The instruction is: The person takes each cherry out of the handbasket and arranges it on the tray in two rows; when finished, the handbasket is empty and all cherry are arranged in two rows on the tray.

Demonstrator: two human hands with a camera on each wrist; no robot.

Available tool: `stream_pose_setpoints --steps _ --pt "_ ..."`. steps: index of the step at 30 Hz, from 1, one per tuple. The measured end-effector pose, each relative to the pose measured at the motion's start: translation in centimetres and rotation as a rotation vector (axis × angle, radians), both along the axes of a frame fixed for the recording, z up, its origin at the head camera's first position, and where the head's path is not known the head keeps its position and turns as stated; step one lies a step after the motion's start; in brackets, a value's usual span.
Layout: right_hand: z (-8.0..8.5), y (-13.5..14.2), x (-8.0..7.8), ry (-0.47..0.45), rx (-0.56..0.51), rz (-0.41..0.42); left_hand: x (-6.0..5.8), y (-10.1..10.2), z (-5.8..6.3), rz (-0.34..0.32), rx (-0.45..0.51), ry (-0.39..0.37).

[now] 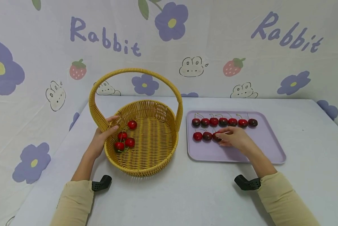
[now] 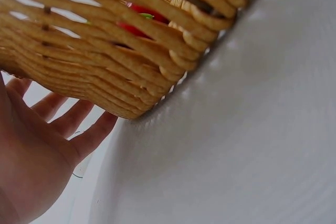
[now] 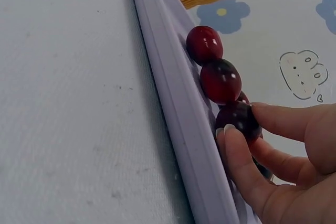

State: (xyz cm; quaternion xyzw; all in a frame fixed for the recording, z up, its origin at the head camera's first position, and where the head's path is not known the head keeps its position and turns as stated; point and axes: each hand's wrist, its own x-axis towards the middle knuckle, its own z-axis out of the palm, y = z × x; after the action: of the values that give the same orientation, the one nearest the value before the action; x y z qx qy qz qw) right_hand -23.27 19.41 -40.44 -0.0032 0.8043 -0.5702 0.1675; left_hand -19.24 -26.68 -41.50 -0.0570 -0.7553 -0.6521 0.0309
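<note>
My left hand grips the left side of a yellow woven basket at the foot of its tall arched handle, thumb over the rim. In the left wrist view, the fingers lie against the outside of the wicker wall. Several red cherries with stems lie in the basket's left part. Over a lilac tray, my right hand pinches a dark red cherry between thumb and fingertips. That cherry is at the right end of the tray's front row, beside a dark cherry and a red one.
Along the tray's back edge runs a row of several cherries, stems pointing up. Basket and tray stand side by side on a white table. A patterned cloth hangs behind, and the basket's handle rises in front of it.
</note>
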Motion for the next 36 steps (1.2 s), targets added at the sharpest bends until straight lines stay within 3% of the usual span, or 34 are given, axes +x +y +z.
stream_pose_setpoints --steps 9,36 --pt "0.16 -0.08 -0.08 -0.025 0.008 -0.038 -0.02 0.07 0.12 0.000 0.005 0.003" --pt "0.35 0.28 0.11 -0.028 0.009 -0.031 0.10 0.00 -0.02 0.001 -0.002 0.011"
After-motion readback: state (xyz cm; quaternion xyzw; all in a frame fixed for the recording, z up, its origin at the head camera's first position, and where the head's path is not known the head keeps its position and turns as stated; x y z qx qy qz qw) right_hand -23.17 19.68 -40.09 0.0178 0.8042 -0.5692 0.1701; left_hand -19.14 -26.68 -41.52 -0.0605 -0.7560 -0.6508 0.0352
